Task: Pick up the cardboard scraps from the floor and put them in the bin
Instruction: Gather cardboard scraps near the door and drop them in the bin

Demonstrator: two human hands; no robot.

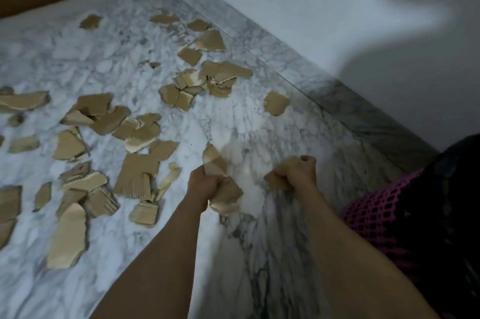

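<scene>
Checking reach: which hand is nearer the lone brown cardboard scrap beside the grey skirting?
Right. The right hand is below that lone brown cardboard scrap; the left hand is lower-left, farther.

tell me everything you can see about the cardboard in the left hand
The bundle of scraps is brown torn cardboard, several ragged pieces bunched together. One piece sticks up above the fist, blurred; others fan out below and to the right, showing paler torn edges. The left hand grips it with curled fingers, above the marble floor. No other thing touches it.
</scene>
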